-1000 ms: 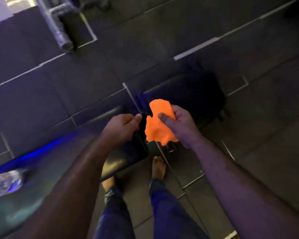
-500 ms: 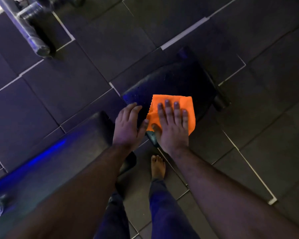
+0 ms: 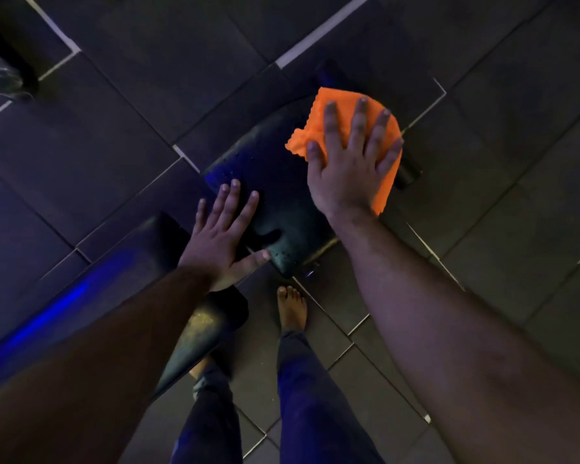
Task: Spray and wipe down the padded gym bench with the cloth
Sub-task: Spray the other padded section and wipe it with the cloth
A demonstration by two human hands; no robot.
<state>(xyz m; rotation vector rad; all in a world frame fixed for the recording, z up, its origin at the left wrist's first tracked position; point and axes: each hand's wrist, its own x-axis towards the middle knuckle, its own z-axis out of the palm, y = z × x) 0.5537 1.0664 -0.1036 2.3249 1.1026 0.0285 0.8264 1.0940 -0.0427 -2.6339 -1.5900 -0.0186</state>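
A black padded gym bench lies below me; its seat pad carries fine spray droplets, and its long back pad runs down to the left. My right hand lies flat, fingers spread, pressing an orange cloth onto the far right end of the seat pad. My left hand rests open and flat on the near edge of the seat pad, where it meets the back pad. It holds nothing. No spray bottle shows in this view.
Dark rubber floor tiles with pale seams surround the bench. A grey metal machine post stands at the far left. My bare feet and blue trouser legs are right beside the bench's near side. A bench foot sticks out at right.
A second ago both hands held the crumpled cloth in the air. The right hand then spread it on the seat pad and has slid it away toward the far right end; the left hand settled flat.
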